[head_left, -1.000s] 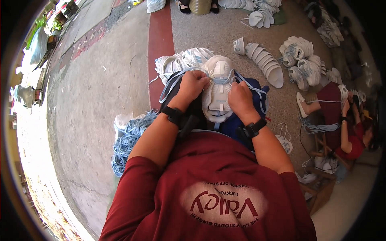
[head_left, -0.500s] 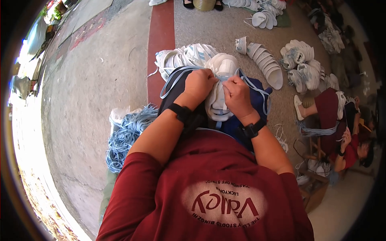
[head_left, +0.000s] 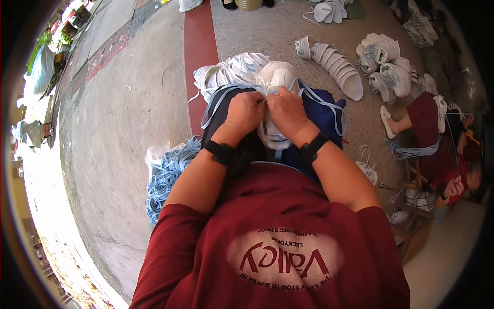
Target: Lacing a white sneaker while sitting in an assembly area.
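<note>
The person's left hand (head_left: 246,110) and right hand (head_left: 286,110) are close together over a white sneaker (head_left: 278,75). The sneaker rests at the person's lap, and one round end pokes out past the hands. The fingers of both hands are curled in tight, and they pinch a light blue shoelace (head_left: 207,117) near the middle of the sneaker. The fingers hide that spot, so I cannot tell which bit of lace each hand has. One long loop hangs out beside the left hand, over black cloth (head_left: 219,114). Another loop hangs beside the right hand, over blue cloth (head_left: 317,110). There is a black band (head_left: 220,153) on the left wrist and another on the right wrist.

Just past the sneaker is a bunch of white shoes (head_left: 218,77) with blue bits. On the floor near the left arm is a big, tangled heap of light blue laces (head_left: 163,185). Farther off on the right, white shoe pieces (head_left: 337,69) lie in a curved row, and more white sneakers (head_left: 383,56) are piled up. At the right side, a co-worker (head_left: 424,110) in dark red sits with a white shoe (head_left: 441,116) at the knee.
</note>
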A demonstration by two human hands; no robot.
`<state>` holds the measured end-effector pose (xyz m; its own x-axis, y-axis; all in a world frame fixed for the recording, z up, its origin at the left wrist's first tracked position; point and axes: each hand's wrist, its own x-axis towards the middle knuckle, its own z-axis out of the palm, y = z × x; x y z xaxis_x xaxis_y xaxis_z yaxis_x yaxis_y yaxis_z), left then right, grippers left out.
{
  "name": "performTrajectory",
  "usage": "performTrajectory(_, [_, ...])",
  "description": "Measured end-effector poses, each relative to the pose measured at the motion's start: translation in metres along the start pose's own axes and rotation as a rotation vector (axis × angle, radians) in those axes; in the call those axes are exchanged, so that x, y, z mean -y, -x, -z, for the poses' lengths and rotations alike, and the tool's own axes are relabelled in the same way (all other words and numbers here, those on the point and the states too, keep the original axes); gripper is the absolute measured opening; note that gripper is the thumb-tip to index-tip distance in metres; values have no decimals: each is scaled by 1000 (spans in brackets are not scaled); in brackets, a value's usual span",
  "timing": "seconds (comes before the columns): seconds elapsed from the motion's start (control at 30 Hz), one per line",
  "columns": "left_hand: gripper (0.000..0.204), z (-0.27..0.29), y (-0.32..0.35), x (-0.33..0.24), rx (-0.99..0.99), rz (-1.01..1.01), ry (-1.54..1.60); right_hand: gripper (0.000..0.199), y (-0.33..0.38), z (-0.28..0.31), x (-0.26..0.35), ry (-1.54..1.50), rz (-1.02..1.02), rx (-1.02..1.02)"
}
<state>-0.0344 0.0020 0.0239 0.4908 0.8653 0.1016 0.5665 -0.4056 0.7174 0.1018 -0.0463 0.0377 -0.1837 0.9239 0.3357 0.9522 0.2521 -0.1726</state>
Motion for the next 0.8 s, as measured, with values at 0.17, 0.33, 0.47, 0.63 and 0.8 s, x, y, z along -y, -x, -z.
performTrajectory(0.17, [18,-1,0,8,33,-35,48,6,9,5,-9,-108,198,10])
performTrajectory(0.33, [16,9,-4,-10,97,74,235,4,72,65,-20,-672,130,102])
performTrajectory(0.47, [16,-4,-19,-43,112,-242,-81,8,86,74,-29,-1024,-85,-50])
performTrajectory(0.63, [17,-22,-31,-65,234,-233,-504,7,74,71,-25,-1033,-69,-156])
performTrajectory(0.8, [11,-28,-23,-73,229,-355,-654,8,78,49,-33,-1673,-453,-256])
